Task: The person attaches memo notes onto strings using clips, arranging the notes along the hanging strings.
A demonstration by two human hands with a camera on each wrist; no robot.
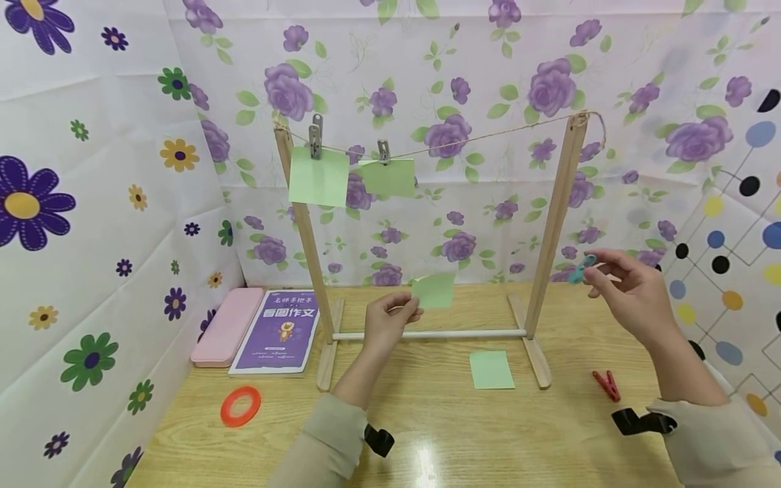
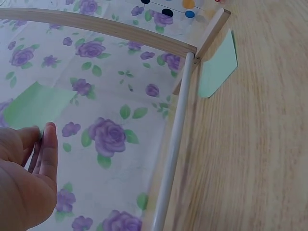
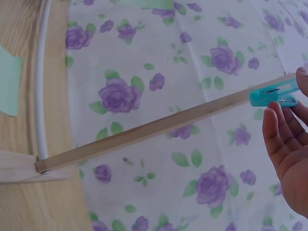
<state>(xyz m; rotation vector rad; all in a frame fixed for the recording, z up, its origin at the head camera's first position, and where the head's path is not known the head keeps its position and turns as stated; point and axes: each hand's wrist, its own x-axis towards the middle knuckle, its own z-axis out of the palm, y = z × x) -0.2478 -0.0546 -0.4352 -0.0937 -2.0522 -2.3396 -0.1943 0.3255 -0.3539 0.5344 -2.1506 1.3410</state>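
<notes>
Left hand, grip on green note edge; right hand, on teal clip (apparently clear of post).

Bright, even light fills the head view, with whitish glare on the pale wood-grain table at the bottom edge. Both wrist views look dimmer and softer. Lens distortion bows the long white rod in the right one; the left shows a faint shadow beside it.
</notes>
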